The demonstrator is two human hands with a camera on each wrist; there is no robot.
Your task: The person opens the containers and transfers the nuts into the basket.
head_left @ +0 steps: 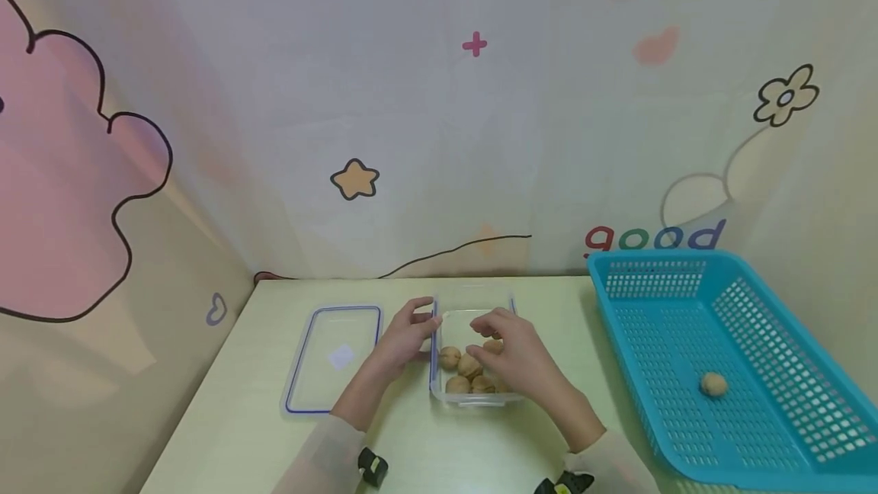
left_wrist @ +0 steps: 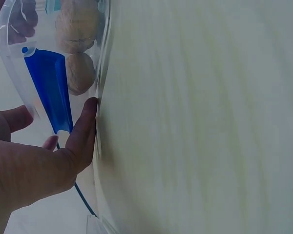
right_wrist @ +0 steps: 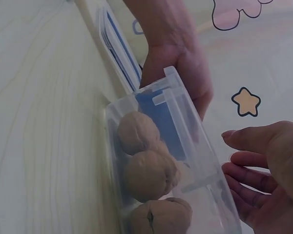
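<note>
A clear plastic box [head_left: 476,400] with several walnuts [head_left: 469,366] stands on the table. My left hand [head_left: 403,338] rests against its left side, fingers extended along the wall and blue clip [left_wrist: 52,90] in the left wrist view. Over the box's right part hovers my right hand [head_left: 516,349], fingers slightly bent and apart, with nothing between them. The right wrist view shows that empty right hand [right_wrist: 268,180] beside the box rim, with walnuts [right_wrist: 149,175] visible through the wall.
A clear lid with a blue seal [head_left: 299,364] lies flat left of the box. At the right stands a blue perforated basket [head_left: 686,433] with one walnut [head_left: 713,384] in it. A printed cloth [head_left: 425,136] hangs behind the table.
</note>
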